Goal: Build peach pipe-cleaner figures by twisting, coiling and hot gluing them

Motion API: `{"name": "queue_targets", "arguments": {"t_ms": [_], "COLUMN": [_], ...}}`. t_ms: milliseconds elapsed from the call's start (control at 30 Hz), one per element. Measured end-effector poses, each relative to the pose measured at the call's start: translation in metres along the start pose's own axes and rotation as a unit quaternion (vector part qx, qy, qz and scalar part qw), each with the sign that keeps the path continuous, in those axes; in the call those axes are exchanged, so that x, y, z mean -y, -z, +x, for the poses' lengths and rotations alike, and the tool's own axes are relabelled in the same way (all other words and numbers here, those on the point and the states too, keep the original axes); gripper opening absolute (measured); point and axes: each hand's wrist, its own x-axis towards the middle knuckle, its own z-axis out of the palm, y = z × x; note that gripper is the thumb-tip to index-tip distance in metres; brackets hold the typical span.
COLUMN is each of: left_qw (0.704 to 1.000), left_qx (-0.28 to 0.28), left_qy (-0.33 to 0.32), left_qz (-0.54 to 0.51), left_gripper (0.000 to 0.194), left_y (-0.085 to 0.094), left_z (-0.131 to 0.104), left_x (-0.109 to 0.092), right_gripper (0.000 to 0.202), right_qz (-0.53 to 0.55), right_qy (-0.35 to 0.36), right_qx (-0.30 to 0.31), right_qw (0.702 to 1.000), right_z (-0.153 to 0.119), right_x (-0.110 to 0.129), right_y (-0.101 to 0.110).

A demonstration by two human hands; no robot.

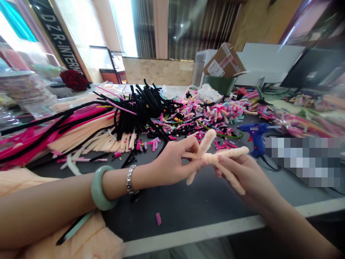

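A pale peach figure of twisted pipe cleaners, with several limbs sticking out, is held above the dark table between both hands. My left hand pinches it at its left end, fingers closed around the base of an upward limb. Its wrist carries a green bangle and a metal bracelet. Closed on the right part of the same figure, my right hand has its thumb on top near where two limbs split. Some of the fingertips are hidden behind the figure.
A blue glue gun stands to the right. Behind the hands lie bundled black pipe cleaners, peach pipe cleaners and a heap of cut colourful pieces. A pink scrap lies near the table's white edge.
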Motion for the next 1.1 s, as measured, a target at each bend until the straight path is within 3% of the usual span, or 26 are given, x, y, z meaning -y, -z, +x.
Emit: {"name": "queue_targets", "arguments": {"t_ms": [100, 367, 567, 667, 867, 1100], "left_qw": [0.993, 0.963, 0.905, 0.897, 0.917, 0.91], "left_qx": [0.037, 0.052, -0.016, -0.021, 0.008, -0.026], "left_qy": [0.048, 0.088, 0.128, 0.134, 0.155, 0.162], "left_qz": [-0.099, -0.25, -0.405, -0.42, -0.369, -0.38], "left_gripper": [0.02, 0.022, 0.038, 0.041, 0.031, 0.025], "left_y": [-0.001, -0.003, -0.005, -0.006, -0.006, -0.003], "left_z": [0.001, 0.004, 0.009, 0.011, 0.01, 0.012], "left_x": [0.002, 0.004, 0.011, 0.013, 0.01, 0.006], "right_gripper": [0.018, 0.019, 0.018, 0.019, 0.016, 0.023], "right_qz": [-0.021, -0.043, -0.011, 0.011, 0.059, 0.041], "right_qy": [0.026, 0.039, 0.065, 0.061, 0.046, 0.053], "right_qx": [-0.011, -0.017, -0.065, -0.086, -0.063, -0.072], "right_qw": [0.999, 0.998, 0.996, 0.994, 0.995, 0.995], "right_z": [0.0, 0.001, 0.002, 0.002, 0.003, 0.003], "right_x": [-0.002, -0.004, -0.003, -0.003, -0.004, -0.005], "right_y": [0.0, 0.001, 0.0, -0.001, 0.0, 0.002]}}
